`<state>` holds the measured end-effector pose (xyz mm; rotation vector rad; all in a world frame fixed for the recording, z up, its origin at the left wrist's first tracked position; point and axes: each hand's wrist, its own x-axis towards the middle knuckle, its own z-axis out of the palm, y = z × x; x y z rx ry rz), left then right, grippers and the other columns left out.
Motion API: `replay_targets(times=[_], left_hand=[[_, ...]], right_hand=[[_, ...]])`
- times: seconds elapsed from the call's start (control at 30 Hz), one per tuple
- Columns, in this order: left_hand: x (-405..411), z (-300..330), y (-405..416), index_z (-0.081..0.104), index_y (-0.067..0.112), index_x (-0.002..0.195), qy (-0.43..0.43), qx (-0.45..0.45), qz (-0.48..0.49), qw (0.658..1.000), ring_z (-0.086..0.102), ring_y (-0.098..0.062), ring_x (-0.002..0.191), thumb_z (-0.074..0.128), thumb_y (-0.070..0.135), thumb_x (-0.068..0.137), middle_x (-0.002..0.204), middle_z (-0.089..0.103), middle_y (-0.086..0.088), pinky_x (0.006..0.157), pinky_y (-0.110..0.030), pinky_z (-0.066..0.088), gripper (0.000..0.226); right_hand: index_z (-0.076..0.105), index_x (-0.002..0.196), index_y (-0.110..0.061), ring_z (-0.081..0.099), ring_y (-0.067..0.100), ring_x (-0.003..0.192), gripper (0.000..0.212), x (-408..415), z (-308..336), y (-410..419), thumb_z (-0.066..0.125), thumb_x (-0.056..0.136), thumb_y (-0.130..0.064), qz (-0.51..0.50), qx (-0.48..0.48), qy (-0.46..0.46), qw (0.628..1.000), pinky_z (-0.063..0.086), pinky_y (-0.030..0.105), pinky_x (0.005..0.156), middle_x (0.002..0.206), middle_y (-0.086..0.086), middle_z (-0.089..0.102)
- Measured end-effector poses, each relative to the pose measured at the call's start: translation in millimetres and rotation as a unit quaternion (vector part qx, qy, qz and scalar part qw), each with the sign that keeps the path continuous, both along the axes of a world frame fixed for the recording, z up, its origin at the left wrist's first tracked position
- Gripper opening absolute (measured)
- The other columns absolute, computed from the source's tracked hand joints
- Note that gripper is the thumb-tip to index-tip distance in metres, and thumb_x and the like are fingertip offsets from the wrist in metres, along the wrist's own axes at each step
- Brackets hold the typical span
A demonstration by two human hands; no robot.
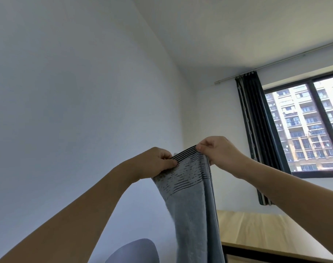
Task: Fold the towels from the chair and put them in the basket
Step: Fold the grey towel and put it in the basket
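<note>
Seen from the head camera, only the person's two arms and hands show. Both forearms are bare along their whole visible length, with no sleeve edge before the bottom of the frame. The left hand (158,161) shows a bare wrist, a rounded back and short, plain fingernails. The right hand (217,149), nearer the window (306,126), is likewise bare at wrist and fingers, its nails short and unpainted, its thumbnail turned toward the camera.

Left hand (158,161), right hand (217,150) pinch striped top edge; grey towel (192,205) hangs.
</note>
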<state>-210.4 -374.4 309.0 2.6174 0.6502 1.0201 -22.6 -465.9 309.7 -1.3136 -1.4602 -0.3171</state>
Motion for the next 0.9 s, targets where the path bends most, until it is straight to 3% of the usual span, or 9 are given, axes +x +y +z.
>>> replay_targets(times=[0.07,0.2,0.33,0.47,0.53,0.6,0.67,0.8,0.9], left_hand=[[2,0,-3,0.059,0.021,0.081,0.05,0.119,0.072,0.989,0.056,-0.011,0.077,0.046,0.035,0.098,0.082,0.061,0.004,0.068,-0.027,0.043,0.025],[6,-1,-11,0.055,0.026,0.101,0.079,0.306,0.148,0.937,0.056,-0.016,0.085,0.035,0.034,0.101,0.093,0.061,0.001,0.073,-0.031,0.044,0.022],[9,-2,-24,0.04,0.02,0.121,0.006,0.416,0.164,0.895,0.054,-0.017,0.075,0.038,0.028,0.1,0.094,0.061,0.002,0.065,-0.034,0.047,0.022],[10,9,-39,0.028,0.023,0.144,-0.043,0.459,0.169,0.871,0.057,-0.023,0.077,0.044,0.023,0.098,0.113,0.052,-0.007,0.066,-0.036,0.049,0.049],[6,19,-47,0.03,0.03,0.144,-0.056,0.502,0.169,0.846,0.052,-0.019,0.069,0.045,0.025,0.098,0.111,0.047,-0.003,0.057,-0.029,0.041,0.049],[0,25,-54,0.039,0.033,0.139,-0.054,0.518,0.164,0.838,0.05,-0.013,0.073,0.044,0.031,0.099,0.11,0.047,0.002,0.059,-0.026,0.037,0.041],[-1,28,-59,0.049,0.033,0.13,-0.046,0.462,0.15,0.873,0.049,-0.01,0.082,0.043,0.037,0.098,0.106,0.045,0.007,0.067,-0.026,0.039,0.032],[3,32,-60,0.061,0.029,0.112,0.0,0.216,0.042,0.975,0.055,-0.015,0.094,0.052,0.041,0.095,0.102,0.052,0.002,0.085,-0.033,0.047,0.022],[-1,32,-63,0.07,0.017,0.101,-0.001,-0.035,-0.087,0.996,0.066,-0.013,0.086,0.058,0.029,0.094,0.098,0.071,-0.001,0.072,-0.026,0.054,0.018]], right_hand=[[0.067,0.088,-0.015,0.068,0.018,0.064,0.015,3,-3,-6,0.056,0.093,-0.024,-0.041,-0.014,-0.077,0.996,0.058,0.039,0.074,0.076,0.002,0.072],[0.068,0.11,-0.016,0.061,-0.002,0.05,0.021,5,-1,-24,0.053,0.096,-0.023,-0.077,-0.035,-0.169,0.982,0.052,0.023,0.066,0.072,-0.005,0.07],[0.068,0.094,-0.013,0.07,0.016,0.063,0.015,6,9,-42,0.055,0.094,-0.02,-0.068,-0.036,-0.151,0.986,0.058,0.036,0.074,0.08,0.007,0.074],[0.066,0.089,-0.013,0.071,0.028,0.073,0.01,7,22,-56,0.057,0.093,-0.016,-0.022,-0.017,-0.093,0.995,0.059,0.044,0.077,0.079,0.007,0.073],[0.066,0.089,-0.013,0.071,0.03,0.077,0.011,7,27,-62,0.057,0.093,-0.017,-0.014,0.001,-0.077,0.997,0.058,0.045,0.079,0.08,0.009,0.073],[0.066,0.089,-0.013,0.07,0.031,0.08,0.01,7,29,-64,0.057,0.093,-0.018,-0.003,0.018,-0.057,0.998,0.058,0.045,0.08,0.082,0.01,0.072],[0.064,0.089,-0.014,0.068,0.032,0.081,0.01,5,30,-63,0.057,0.093,-0.018,-0.002,0.028,-0.052,0.998,0.056,0.043,0.079,0.085,0.011,0.071],[0.063,0.089,-0.018,0.057,0.015,0.073,0.01,1,28,-57,0.055,0.094,-0.019,-0.02,0.039,-0.071,0.997,0.048,0.033,0.071,0.084,0.003,0.065],[0.064,0.093,-0.016,0.049,0.006,0.064,0.011,-1,24,-54,0.054,0.095,-0.02,-0.03,0.013,-0.093,0.995,0.037,0.021,0.059,0.078,-0.004,0.059]])
